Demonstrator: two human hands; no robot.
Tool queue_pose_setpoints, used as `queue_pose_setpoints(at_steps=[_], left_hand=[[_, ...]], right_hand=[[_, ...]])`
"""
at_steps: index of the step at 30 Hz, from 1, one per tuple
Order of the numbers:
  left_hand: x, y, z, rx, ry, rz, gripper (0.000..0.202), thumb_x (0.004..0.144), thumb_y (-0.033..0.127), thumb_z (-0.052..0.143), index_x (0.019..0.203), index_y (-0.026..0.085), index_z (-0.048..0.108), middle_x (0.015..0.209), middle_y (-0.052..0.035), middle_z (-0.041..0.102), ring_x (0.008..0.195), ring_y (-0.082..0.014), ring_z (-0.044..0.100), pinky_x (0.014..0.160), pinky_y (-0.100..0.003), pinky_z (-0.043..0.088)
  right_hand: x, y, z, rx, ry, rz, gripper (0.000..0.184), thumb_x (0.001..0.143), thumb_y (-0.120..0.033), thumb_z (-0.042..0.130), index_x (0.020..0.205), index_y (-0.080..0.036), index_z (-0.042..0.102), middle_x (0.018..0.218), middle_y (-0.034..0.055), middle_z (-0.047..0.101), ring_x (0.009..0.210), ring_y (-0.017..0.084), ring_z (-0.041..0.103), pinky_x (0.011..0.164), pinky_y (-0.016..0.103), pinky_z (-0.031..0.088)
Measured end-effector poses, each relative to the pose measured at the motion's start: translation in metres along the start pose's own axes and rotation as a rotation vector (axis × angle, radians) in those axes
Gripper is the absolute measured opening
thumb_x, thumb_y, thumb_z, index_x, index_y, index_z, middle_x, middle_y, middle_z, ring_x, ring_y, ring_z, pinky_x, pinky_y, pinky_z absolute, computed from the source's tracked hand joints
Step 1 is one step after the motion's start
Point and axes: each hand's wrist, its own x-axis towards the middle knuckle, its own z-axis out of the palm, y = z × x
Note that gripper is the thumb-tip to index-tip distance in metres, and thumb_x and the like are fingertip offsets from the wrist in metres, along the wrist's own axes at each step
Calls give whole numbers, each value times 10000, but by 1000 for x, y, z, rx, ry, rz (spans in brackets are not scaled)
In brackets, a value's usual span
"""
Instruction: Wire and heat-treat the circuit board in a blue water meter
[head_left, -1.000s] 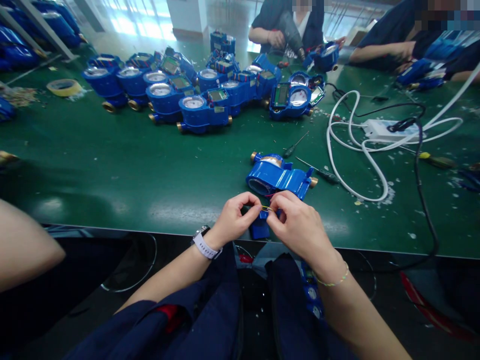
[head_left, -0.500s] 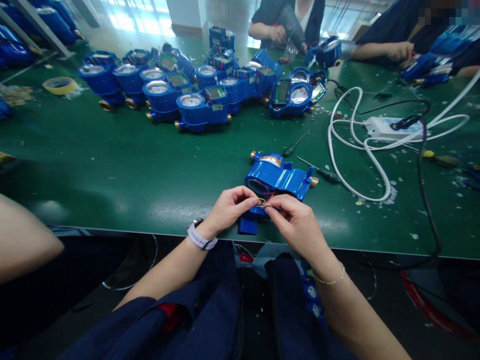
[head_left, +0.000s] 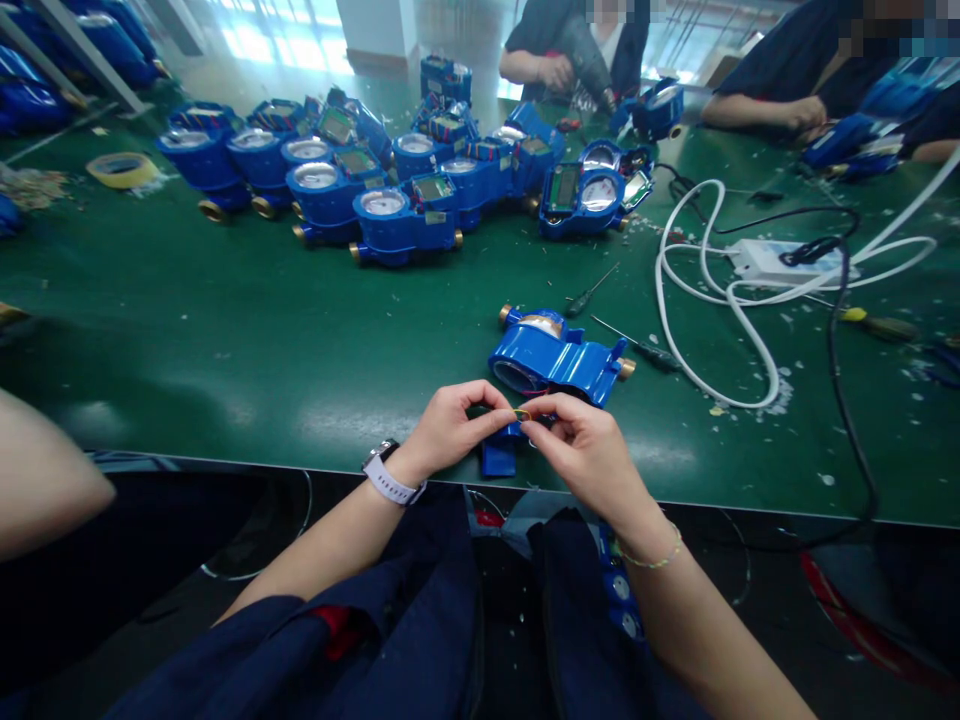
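Observation:
A blue water meter [head_left: 555, 350] with brass pipe ends lies on its side near the table's front edge. Just in front of it, my left hand [head_left: 459, 422] pinches a thin yellow wire [head_left: 521, 413] between thumb and forefinger. My right hand [head_left: 581, 440] meets it from the other side, fingertips closed on the same wire. The fingertips of both hands almost touch. Below them a blue flap [head_left: 499, 458] sticks out toward the table edge. My hands cover part of the meter's opening, where a little red wire shows.
Several blue meters [head_left: 405, 225] stand across the back of the green table [head_left: 262, 330]. Two screwdrivers [head_left: 652, 355] lie behind and right of the meter. A power strip [head_left: 787, 258] with looped cables is at the right. Tape [head_left: 124, 170] lies left. Co-workers' hands [head_left: 555, 73] work opposite.
Both hands have moved slightly toward me, away from the meter's opening, still pinching wire. The co-worker's hand at the far right has shifted slightly.

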Motion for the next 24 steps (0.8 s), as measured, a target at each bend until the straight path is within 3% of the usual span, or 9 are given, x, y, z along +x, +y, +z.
queue_pose_setpoints(at_steps=[3,10,16,20,24], left_hand=[[-1,-1,1,29,43,28,184,819,333,670,760,160,658,749,-17,686,706,-128,602,712,-259,458],[2,-5,0,-304,187,-32,235,866,378,613,790,156,622,785,-27,669,730,-119,591,712,-244,465],[0,4,1,-156,-75,18,159,855,264,591,948,153,657,953,-62,696,895,-166,628,856,-309,469],[2,7,5,-93,-141,47,108,822,209,591,865,156,674,863,-43,679,809,-156,606,781,-301,473],[7,6,5,-132,-200,92,74,811,190,604,803,158,671,812,-29,651,776,-142,579,727,-273,447]], right_hand=[[2,0,3,-17,3,-32,100,838,-232,587,773,-171,632,763,21,611,577,115,495,529,244,391],[0,8,7,312,-29,158,185,830,-343,627,829,-169,564,824,24,603,496,88,521,448,212,414],[1,6,3,326,-1,201,225,816,-378,652,846,-175,561,571,-49,484,411,74,409,384,186,301],[1,0,-3,264,4,148,175,821,-336,619,869,-172,579,629,-30,524,425,62,371,390,189,275],[-1,-1,-10,130,-45,117,143,832,-302,631,862,-163,622,697,7,581,535,99,485,472,209,366]])
